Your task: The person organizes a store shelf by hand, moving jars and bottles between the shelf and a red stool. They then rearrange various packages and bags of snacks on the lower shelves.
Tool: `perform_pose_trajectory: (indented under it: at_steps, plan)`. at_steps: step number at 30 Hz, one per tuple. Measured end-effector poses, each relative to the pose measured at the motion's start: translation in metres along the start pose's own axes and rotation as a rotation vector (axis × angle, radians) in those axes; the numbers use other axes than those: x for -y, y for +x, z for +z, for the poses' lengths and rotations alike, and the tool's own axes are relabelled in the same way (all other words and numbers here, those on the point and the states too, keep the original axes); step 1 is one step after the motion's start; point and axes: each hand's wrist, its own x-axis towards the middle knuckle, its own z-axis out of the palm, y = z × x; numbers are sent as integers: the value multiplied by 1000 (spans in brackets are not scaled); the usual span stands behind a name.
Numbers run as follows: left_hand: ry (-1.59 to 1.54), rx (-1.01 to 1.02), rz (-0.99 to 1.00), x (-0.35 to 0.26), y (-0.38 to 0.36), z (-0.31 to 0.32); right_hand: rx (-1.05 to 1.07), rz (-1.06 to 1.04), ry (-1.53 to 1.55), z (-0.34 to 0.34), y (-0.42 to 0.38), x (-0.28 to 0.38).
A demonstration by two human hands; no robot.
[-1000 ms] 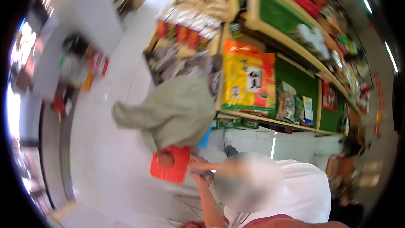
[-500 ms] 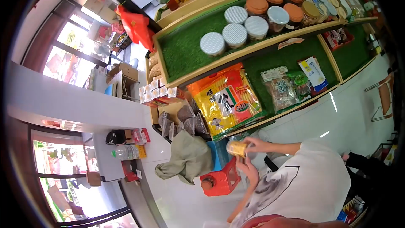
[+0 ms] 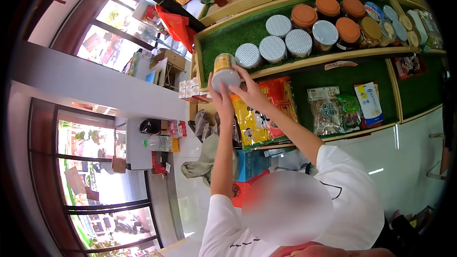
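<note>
A clear jar with a yellow label [image 3: 223, 62] is held up between both hands at the left end of the upper shelf, tilted, with its pale round end toward me. My left hand [image 3: 221, 100] grips it from below and the left. From the right, my right hand [image 3: 246, 88] closes round its side, fingertips on the pale end. Just right of the jar, a jar with a white patterned lid [image 3: 248, 55] stands on the green shelf mat [image 3: 213, 47], beside several others like it. Under my forearms lies a large yellow and red snack bag [image 3: 252, 121].
Jars with orange lids [image 3: 327, 5] stand further right on the wooden-edged shelf. Packaged food [image 3: 326, 109] lies on the lower shelf. A red bag [image 3: 176, 28] hangs at the shelf's left corner. On the floor are a grey-green sack [image 3: 209, 157] and a blue box [image 3: 252, 164].
Both hands have lifted the jar from in front of my body up and left to the upper shelf's edge. The view has shifted, and both arms now reach forward.
</note>
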Motion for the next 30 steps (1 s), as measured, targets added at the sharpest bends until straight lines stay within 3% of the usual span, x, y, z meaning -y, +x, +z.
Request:
perform_pose_trajectory:
  at_steps: [2, 5, 10, 13, 17, 21, 26, 28, 30]
  plan:
    - [89, -21, -7, 10, 29, -2, -19, 6, -39, 4, 18, -17]
    - [-151, 63, -251, 27, 50, -6, 45, 91, -39, 7, 24, -32]
    - [-56, 115, -236, 67, 72, -4, 151, 165, 53, 3, 18, -41]
    - [-127, 131, -421, 42, 81, -1, 165, 221, 105, 9, 16, -40]
    - [-185, 149, -345, 48, 64, -2, 97, 214, 119, 20, -8, -57]
    - [60, 78, -28, 93, 5, -34, 66, 439, 48, 22, -67, -98]
    - [127, -172, -229, 151, -148, -113, 358, 873, -175, 45, -158, -170]
    - [150, -344, -431, 163, -226, -139, 566, 1088, -304, 64, -187, -176]
    - [302, -422, -477, 178, -301, -170, 675, 1089, -355, 82, -222, -203]
